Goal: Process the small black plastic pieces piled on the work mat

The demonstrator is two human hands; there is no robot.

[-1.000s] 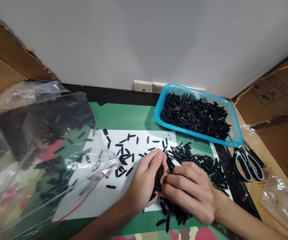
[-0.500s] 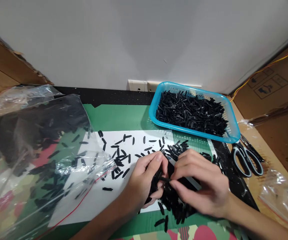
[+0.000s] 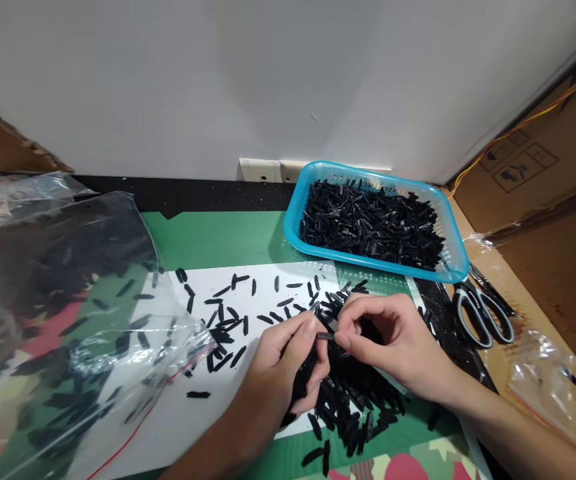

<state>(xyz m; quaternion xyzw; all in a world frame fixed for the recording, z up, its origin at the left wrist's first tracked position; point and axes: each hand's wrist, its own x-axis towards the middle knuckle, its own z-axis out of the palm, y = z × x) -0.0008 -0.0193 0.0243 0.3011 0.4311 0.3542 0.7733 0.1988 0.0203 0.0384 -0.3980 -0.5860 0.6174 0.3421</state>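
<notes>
My left hand [image 3: 288, 360] is closed round several small black pieces, some showing below its fingers. One black piece [image 3: 325, 336] lies between its thumb side and the fingertips of my right hand [image 3: 385, 333], which pinch its right end. Beneath and beside both hands spreads a pile of black pieces [image 3: 353, 413]. More loose pieces are scattered over the white sheet [image 3: 168, 427] to the left. Behind the hands stands a blue basket [image 3: 368, 261] filled with similar black pieces.
At the left lies a clear zip bag [image 3: 118, 267] with a red seal line. Scissors [image 3: 483, 317] rest right of the basket, near a small clear bag [image 3: 543, 380]. Cardboard boxes [image 3: 543, 193] stand on the right, and a grey wall [image 3: 168, 87] rises behind.
The view has shifted slightly. My right hand has turned and its fingers have lifted, so the pinched black piece now shows clearly between both hands.
</notes>
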